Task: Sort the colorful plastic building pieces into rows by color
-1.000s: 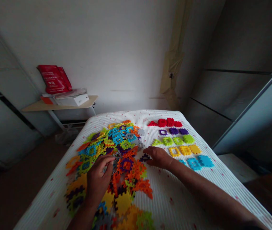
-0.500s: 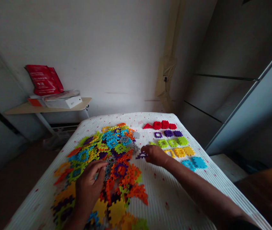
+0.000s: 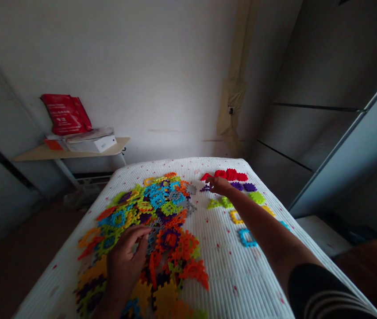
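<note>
My right hand [image 3: 219,184] reaches to the far side of the bed and grips a purple triangular interlocking piece [image 3: 205,188] at its fingertips. The piece is at the left end of a row of purple pieces [image 3: 250,187], just nearer than the red pieces [image 3: 231,174]. My left hand [image 3: 129,249] hovers over a large mixed pile of toothed plastic pieces [image 3: 157,195], thumb and fingers loosely curled and apart, with nothing visible between them. A grey piece [image 3: 156,225] lies close by its fingertips.
Nearer rows hold green pieces [image 3: 256,197], yellow pieces [image 3: 236,216] and blue pieces [image 3: 247,238], partly hidden by my right forearm. Two grey pieces lie beside the pile. A side table [image 3: 39,153] with a red bag [image 3: 65,114] stands back left; a cabinet [image 3: 294,128] stands right.
My right hand has carried the purple triangular piece away from me, from beside the pile to the purple row. My left hand has stayed almost in place. The view has shifted slightly.
</note>
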Demonstrator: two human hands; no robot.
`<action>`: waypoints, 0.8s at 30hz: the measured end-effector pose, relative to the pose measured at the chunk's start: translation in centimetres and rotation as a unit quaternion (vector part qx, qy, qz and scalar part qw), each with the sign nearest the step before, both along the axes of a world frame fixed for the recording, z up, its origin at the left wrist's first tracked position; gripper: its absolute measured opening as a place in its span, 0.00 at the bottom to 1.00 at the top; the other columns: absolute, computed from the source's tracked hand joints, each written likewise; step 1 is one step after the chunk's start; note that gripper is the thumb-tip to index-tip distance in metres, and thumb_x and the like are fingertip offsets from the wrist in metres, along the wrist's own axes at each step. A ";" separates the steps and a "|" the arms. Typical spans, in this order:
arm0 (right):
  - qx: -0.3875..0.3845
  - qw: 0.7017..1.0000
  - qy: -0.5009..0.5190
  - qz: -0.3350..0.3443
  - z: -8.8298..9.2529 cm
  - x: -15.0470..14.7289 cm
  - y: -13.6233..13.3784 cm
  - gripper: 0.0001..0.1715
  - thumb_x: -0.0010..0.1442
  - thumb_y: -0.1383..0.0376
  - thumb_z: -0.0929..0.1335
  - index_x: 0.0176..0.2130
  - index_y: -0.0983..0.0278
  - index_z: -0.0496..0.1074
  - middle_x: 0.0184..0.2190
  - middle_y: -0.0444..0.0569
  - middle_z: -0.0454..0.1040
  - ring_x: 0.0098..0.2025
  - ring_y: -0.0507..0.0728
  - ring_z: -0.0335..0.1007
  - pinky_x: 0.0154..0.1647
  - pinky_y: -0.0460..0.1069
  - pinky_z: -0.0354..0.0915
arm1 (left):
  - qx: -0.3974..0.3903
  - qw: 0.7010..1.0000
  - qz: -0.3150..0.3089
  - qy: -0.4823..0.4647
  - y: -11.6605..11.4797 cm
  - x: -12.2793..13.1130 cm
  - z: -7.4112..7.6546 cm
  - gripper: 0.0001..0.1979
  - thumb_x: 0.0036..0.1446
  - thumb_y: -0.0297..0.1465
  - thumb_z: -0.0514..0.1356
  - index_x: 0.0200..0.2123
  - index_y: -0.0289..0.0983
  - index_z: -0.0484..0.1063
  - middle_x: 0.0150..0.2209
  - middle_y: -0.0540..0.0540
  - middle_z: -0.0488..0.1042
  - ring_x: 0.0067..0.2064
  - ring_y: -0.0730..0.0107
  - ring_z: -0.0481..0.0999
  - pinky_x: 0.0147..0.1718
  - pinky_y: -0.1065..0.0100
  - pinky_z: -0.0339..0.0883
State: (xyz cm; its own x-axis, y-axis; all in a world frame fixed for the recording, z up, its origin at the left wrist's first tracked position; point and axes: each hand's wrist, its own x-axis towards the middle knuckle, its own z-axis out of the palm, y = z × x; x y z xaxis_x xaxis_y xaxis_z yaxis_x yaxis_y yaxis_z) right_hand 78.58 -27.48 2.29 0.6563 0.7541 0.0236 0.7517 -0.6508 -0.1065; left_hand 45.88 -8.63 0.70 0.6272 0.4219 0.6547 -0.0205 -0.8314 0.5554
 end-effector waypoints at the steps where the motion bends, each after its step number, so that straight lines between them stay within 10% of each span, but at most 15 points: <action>1: -0.004 1.000 -0.001 0.001 -0.3 0.1 0.0 0.26 0.52 0.72 0.69 0.51 0.61 0.69 0.40 0.47 0.77 0.40 0.56 0.72 0.36 0.46 0.62 | 0.001 1.000 0.000 -0.001 0.0 0.0 0.0 0.07 0.55 0.32 0.56 0.32 0.41 0.74 0.35 0.49 0.76 0.37 0.70 0.76 0.37 0.70 0.70; 18: -0.063 0.996 -0.057 -0.001 0.1 -1.7 0.5 0.18 0.58 0.71 0.64 0.48 0.66 0.72 0.44 0.60 0.75 0.45 0.67 0.72 0.40 0.56 0.65 | -0.029 0.999 0.012 -0.017 0.3 -0.2 0.8 0.06 0.54 0.30 0.56 0.31 0.39 0.74 0.33 0.48 0.76 0.37 0.70 0.75 0.37 0.70 0.69; 24: 0.048 0.996 -0.024 0.069 2.4 -6.4 1.2 0.22 0.55 0.73 0.65 0.49 0.63 0.71 0.44 0.53 0.76 0.42 0.59 0.72 0.41 0.50 0.64 | -0.053 0.994 0.084 -0.035 2.6 -1.3 1.0 0.07 0.53 0.32 0.56 0.31 0.39 0.74 0.33 0.49 0.76 0.36 0.69 0.75 0.37 0.69 0.68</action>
